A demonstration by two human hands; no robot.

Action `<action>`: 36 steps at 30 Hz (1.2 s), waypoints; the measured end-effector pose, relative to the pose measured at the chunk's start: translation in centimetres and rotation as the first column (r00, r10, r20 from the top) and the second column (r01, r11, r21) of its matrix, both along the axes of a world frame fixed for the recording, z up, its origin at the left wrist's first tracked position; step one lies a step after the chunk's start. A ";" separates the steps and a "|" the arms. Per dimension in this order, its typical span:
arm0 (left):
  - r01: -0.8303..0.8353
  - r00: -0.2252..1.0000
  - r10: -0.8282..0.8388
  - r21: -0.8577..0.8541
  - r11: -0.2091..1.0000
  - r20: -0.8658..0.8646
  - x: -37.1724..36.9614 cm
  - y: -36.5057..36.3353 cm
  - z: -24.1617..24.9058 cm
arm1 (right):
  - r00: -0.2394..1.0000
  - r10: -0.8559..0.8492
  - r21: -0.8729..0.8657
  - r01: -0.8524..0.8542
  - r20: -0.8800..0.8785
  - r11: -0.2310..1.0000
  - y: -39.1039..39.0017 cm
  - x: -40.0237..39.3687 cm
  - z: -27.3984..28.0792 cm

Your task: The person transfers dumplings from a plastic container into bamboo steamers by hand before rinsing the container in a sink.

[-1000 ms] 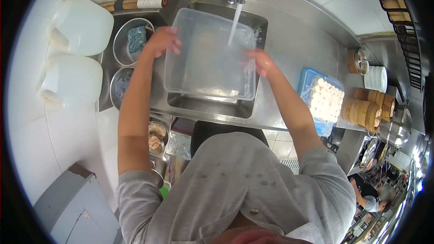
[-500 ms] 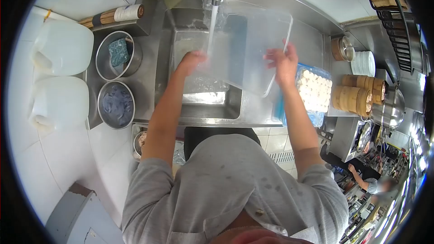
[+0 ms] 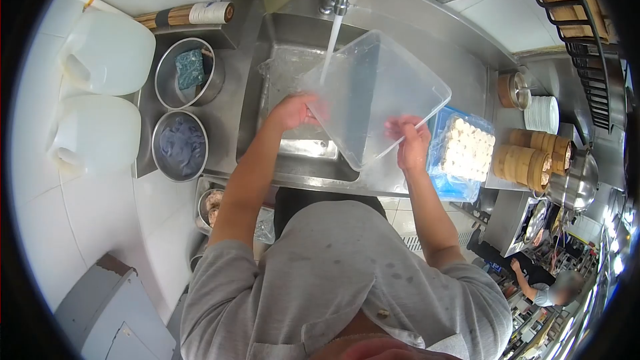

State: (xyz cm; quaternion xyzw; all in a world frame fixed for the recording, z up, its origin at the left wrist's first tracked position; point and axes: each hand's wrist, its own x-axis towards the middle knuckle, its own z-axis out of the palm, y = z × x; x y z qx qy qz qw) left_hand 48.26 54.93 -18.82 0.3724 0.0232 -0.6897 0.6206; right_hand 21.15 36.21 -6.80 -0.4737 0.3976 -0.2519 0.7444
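Between my hands a clear rectangular plastic container (image 3: 373,100) is held tilted over the sink (image 3: 257,103), its open side facing right. My left hand (image 3: 298,112) supports the container's left end, with its fingertips blurred behind or against the wall. My right hand (image 3: 410,141) grips the rim at the lower right, thumb outside, and its fingers show through the clear plastic. Water runs from the faucet (image 3: 342,0) in a stream down to the container's left end.
Right of the sink, white pieces of food (image 3: 468,149) sit on a blue plastic-covered tray (image 3: 437,173). Two steel bowls, one with a green scouring pad (image 3: 190,70), one with a grey-blue cloth (image 3: 181,145), stand left. Bamboo steamers (image 3: 523,165) are far right. Another person (image 3: 543,287) works in the background.
The container has rotated, so its lower corner now points toward me. My right hand has slid lower along the rim, and my left hand has moved slightly toward me.
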 end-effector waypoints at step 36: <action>-0.075 0.039 -0.391 0.393 0.917 0.920 7.9 -5.8 6.2 | 0.740 0.634 0.261 -0.672 0.225 0.693 -2.6 26.1 2.3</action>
